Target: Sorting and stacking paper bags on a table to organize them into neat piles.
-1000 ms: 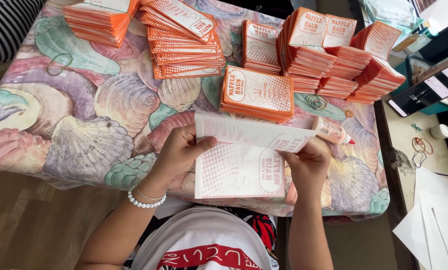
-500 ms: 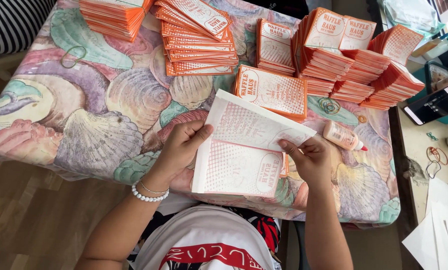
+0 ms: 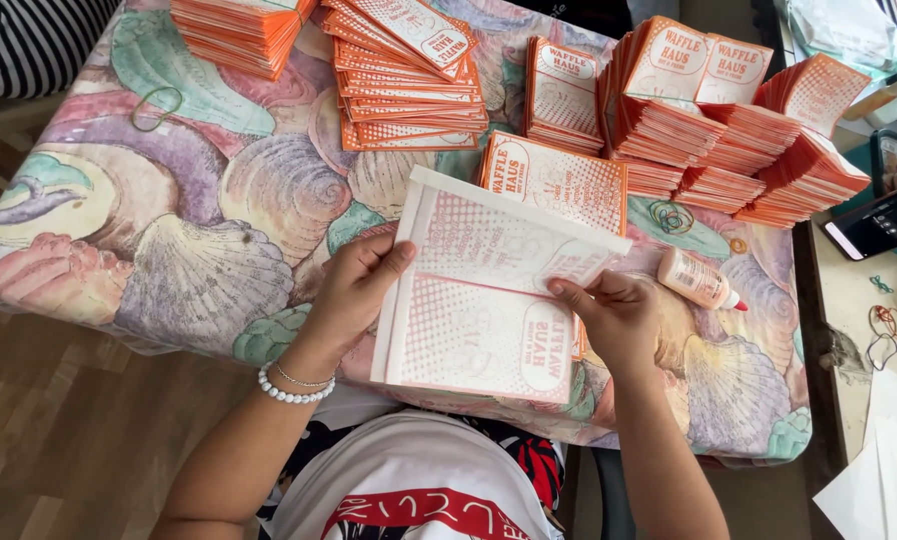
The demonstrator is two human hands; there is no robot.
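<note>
Both hands grip a white-and-orange paper sheet [image 3: 483, 295] above the table's [image 3: 168, 230] near edge: the left hand [image 3: 353, 290] pinches its left side, the right hand [image 3: 618, 320] its right. Orange stacks [image 3: 408, 70] and a glue bottle [image 3: 698, 280] lie beyond.

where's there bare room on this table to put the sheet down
Bare cloth lies left of the left hand, below the far-left stack; only a green rubber band sits there. Stacks and the glue bottle crowd the right.
</note>
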